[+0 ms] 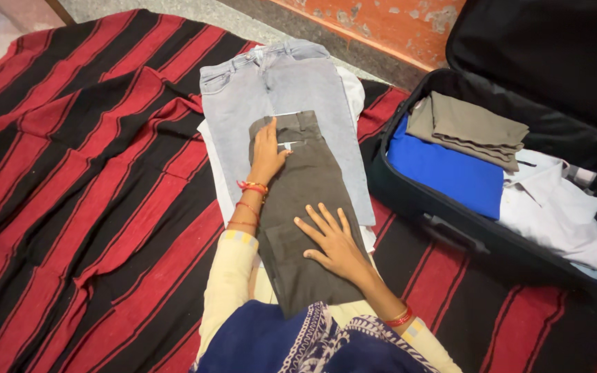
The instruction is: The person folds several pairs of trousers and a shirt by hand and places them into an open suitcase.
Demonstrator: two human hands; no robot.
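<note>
Folded dark trousers (309, 207), stacked on grey jeans (278, 97) mid-blanket (70, 173): left hand (267, 148) flat at waistband, right hand (333, 242) spread, pressing folds smooth. Open suitcase (443, 214) at blanket's right edge.

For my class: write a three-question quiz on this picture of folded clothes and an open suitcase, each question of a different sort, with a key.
1. True or false: both hands lie flat on the dark olive trousers.
2. What lies directly under those trousers? A) a blue towel B) light grey jeans C) a white shirt only
3. Fill in: the folded blue cloth lies inside the black ____.

Key
1. True: the left hand rests near the waistband, the right hand lower down.
2. B, the light grey jeans.
3. suitcase.
</note>
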